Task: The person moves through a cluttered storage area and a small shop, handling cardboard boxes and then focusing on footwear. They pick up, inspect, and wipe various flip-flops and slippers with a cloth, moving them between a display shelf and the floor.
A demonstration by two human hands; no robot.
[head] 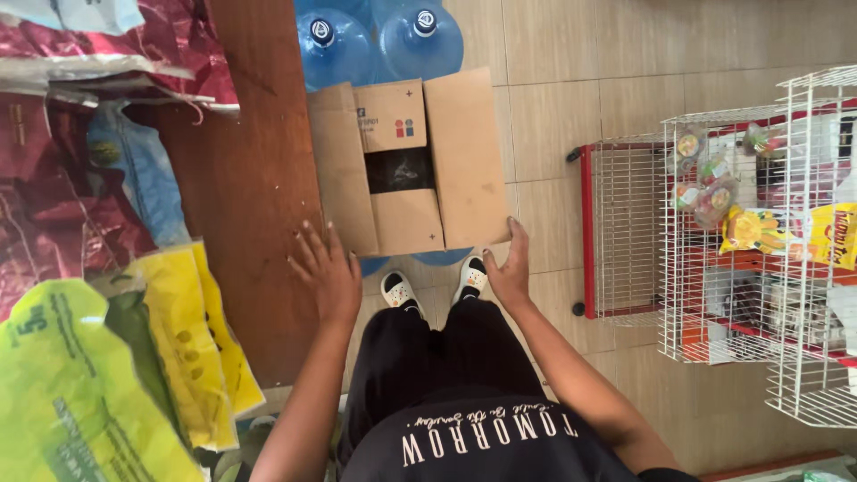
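Nearest to me, I look down over a black shirt and black trousers to a pair of white sandals (435,286) planted on the tiled floor (580,116). My two hands are well apart, one on each side of my legs. My left hand (327,272) is spread flat, fingers splayed and holding nothing, over the edge of the brown wooden desk (245,196), just beside the near left corner of the cardboard box (406,170). My right hand (511,266) reaches to the near right corner of the box, with the thumb and fingers touching the edge of the right flap; I cannot tell whether it really grips the flap or only rests against it.

The cardboard box sits just ahead of my feet, on top of blue water jugs (375,40), whose caps and shoulders show beyond it and whose blue edges peek out under its near side. Its flaps are folded open and the dark inside shows in the middle.

On the desk to my left lie yellow and green plastic bags (107,375), a blue bag and, farther off, dark red sacks (54,205). To my right stands a white wire rack (741,259) with a red frame, holding small packets of sweets and yellow snack packs.
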